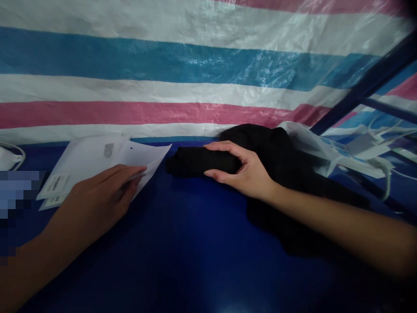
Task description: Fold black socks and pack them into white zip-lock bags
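My left hand (104, 195) pinches the right edge of a white plastic packing bag (91, 158) with small printed labels, lifting that edge a little. A second bag or layer shows under its lower left corner. Around a rolled black cloth bundle (195, 161), my right hand (243, 171) is closed, thumb in front and fingers over the top. The roll rests on the blue surface, to the right of the bag. Behind and under my right forearm lies a loose heap of black cloth (276, 152); whether it joins the roll I cannot tell.
A striped woven plastic sheet (195, 61) hangs along the back of the blue surface (182, 248). At right stand a dark metal frame bar (358, 91), clear plastic packaging (309, 141) and white cables (387, 178). A white item with a cord (11, 158) sits at far left.
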`<act>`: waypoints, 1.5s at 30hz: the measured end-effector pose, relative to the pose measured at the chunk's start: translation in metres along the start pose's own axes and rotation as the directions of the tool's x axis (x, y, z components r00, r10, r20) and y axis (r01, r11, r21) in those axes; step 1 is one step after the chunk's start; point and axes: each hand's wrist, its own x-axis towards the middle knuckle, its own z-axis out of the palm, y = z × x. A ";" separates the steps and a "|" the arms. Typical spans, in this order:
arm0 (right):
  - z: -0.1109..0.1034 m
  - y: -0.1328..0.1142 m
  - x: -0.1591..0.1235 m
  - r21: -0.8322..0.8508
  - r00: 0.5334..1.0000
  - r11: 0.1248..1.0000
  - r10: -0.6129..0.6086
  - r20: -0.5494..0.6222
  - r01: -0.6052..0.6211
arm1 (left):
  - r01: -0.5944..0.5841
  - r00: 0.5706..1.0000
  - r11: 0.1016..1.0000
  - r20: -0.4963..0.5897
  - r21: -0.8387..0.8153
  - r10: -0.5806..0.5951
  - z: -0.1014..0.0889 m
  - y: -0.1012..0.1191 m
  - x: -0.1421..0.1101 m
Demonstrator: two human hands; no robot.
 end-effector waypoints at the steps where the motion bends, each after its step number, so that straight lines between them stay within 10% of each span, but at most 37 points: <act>1: 0.000 0.000 0.000 0.002 1.000 1.000 -0.001 0.002 0.001 | -0.001 1.000 1.000 0.014 0.003 0.001 0.000 -0.001 0.000; 45: 0.002 0.003 -0.002 0.010 0.998 0.998 -0.056 0.043 0.056 | -0.033 0.998 0.998 0.059 0.050 0.030 -0.001 -0.003 -0.002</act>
